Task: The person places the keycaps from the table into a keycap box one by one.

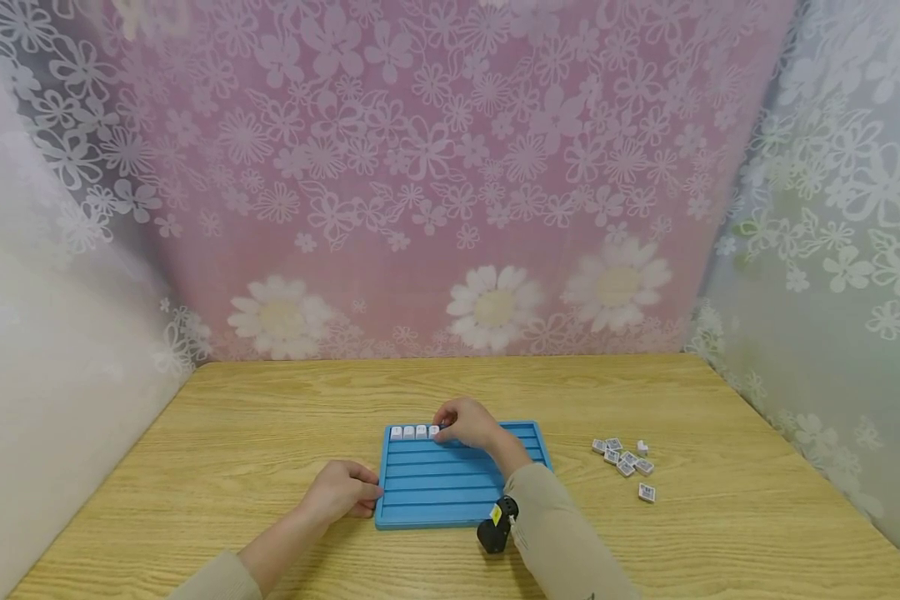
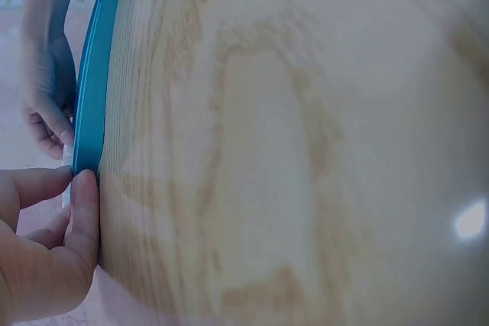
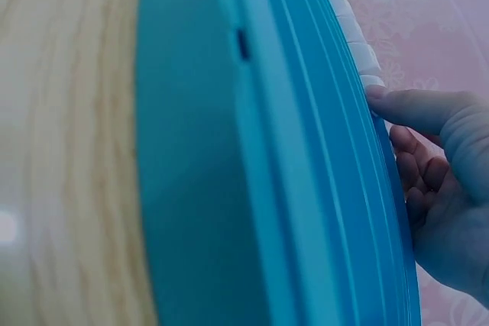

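White tiles [image 1: 409,432] are lined up, four of them seen, along the top row of the blue tray [image 1: 438,483], lower centre of the frame. And at the right end of that row, the end tile [image 1: 434,431] is being pinched by the right hand [image 1: 471,427], thumb laid against it, the other fingers curled behind the tray's rim! At the tray's left side, the edge is gripped by the left hand [image 1: 341,492], thumb and forefinger set on the rim, as the left wrist view confirms. Loose tiles [image 1: 626,468] with dark markings are scattered on the wooden table [image 1: 270,408], lower right, well apart from the tray. A black device [image 1: 494,527] is worn at the right wrist, over a beige sleeve [image 1: 562,533]. Behind it all, a pink flowered backdrop [image 1: 420,208] is hung.
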Available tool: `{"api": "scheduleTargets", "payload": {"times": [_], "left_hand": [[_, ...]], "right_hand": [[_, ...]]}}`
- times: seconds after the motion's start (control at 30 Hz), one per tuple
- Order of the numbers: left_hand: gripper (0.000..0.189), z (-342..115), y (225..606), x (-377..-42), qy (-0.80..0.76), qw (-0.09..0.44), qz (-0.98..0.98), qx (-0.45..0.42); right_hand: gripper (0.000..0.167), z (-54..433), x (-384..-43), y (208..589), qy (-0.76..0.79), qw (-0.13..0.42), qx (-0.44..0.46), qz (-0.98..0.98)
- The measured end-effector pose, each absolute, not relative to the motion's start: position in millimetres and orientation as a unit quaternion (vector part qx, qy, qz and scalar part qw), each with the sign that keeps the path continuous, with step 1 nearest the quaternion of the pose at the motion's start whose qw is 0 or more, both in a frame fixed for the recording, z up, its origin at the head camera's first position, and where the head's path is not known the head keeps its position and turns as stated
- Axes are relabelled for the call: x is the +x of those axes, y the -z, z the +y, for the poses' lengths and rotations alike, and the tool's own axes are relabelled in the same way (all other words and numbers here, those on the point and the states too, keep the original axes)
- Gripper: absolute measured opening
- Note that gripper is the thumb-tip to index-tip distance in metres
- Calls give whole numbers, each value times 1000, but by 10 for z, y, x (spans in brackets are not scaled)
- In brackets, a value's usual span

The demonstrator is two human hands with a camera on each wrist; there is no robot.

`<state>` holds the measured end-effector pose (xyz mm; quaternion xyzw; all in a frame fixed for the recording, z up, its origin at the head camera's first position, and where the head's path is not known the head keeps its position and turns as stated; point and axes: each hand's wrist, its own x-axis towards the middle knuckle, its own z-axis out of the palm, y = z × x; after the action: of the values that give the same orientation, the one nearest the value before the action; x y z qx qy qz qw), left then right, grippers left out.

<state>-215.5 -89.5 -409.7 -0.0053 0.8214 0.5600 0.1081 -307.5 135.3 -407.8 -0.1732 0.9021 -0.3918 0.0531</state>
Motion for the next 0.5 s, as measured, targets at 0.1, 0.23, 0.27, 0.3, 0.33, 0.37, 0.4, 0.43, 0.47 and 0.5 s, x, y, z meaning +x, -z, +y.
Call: {"api": "scheduleTargets", "payload": {"times": [0.1,0.23,0.27,0.3,0.33,0.37,0.4,0.43,0.47,0.5], "left_hand": [[14,-892,4090,-2153,-559,108,822,-8],[14,-890,4085,-2151,-559,110,822,-11],[14,-889,4086,-2152,-559,109,822,-11],[14,-889,4087,-2152,-559,110,822,-10],[15,-890,4088,-2153,-559,110,821,-10],[14,-890,4088,-2152,-559,110,822,-10],[14,-889,4088,-2152,-559,109,822,-9],[14,-890,4088,-2151,-560,110,821,-9],[13,-891,4089,-2150,-560,110,821,-9],[13,-892,4089,-2149,-561,110,820,-8]], "right_hand": [[14,1350,-3083,4081,393,54,-173,902],[14,1349,-3079,4082,392,53,-174,902],[14,1349,-3076,4080,392,52,-174,902],[14,1347,-3074,4078,391,53,-174,902],[14,1347,-3071,4078,390,52,-176,903],[14,1347,-3071,4077,387,51,-176,904],[13,1349,-3069,4076,386,51,-177,904],[14,1350,-3070,4076,384,51,-179,904],[14,1353,-3075,4079,382,50,-180,905],[14,1359,-3078,4079,381,49,-183,905]]}}
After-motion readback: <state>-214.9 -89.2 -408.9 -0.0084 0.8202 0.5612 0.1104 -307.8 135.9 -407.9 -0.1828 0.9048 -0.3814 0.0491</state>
